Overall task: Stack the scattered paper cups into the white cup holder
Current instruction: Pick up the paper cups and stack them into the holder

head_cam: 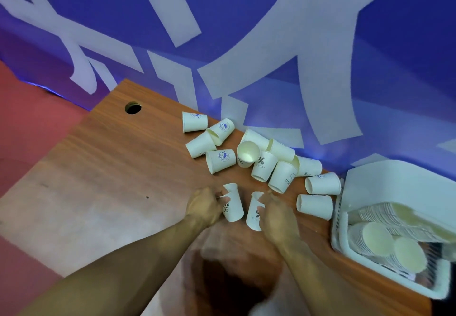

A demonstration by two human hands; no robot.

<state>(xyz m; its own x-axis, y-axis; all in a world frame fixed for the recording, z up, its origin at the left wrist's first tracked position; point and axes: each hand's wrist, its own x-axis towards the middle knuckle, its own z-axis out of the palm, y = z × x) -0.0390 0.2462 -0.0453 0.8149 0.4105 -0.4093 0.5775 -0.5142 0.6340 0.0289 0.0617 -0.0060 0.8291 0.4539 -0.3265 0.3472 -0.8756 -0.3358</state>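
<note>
Head view: left cup [233, 207] clamped in left hand [204, 208] grip, right cup [253, 217] clamped in right hand [276, 217] grip, both held left of white cup holder [370, 185]; holder's right side cut off, contents blurred.

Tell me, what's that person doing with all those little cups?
A person is tidying up paper cups. The left hand grips a first cup, and the right hand grips a second cup. The two cups are close together over the wooden table. Many loose cups lie tipped over on the table, near the blue banner. The white cup holder at the right already has stacked cups lying in it.
</note>
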